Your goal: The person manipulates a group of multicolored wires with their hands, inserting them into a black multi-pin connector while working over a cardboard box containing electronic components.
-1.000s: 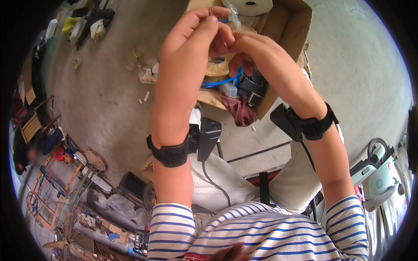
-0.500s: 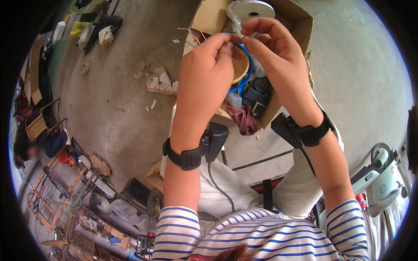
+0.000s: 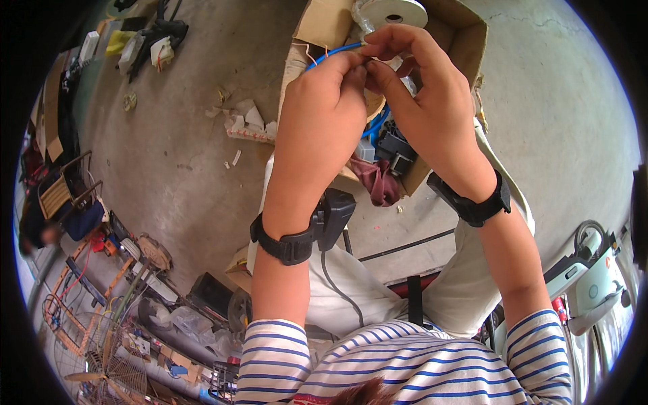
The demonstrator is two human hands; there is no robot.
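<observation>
Steady your left hand [image 3: 327, 111] against your right hand [image 3: 432, 104] and use small, even fingertip movements; thumbs and forefingers are drawn in close where the hands meet, but I cannot tell what they pinch. The slim, smooth blue cable [image 3: 345, 48] arcs out behind your left knuckles, its end near your right fingertips, over the open brown cardboard box [image 3: 468, 42].
</observation>
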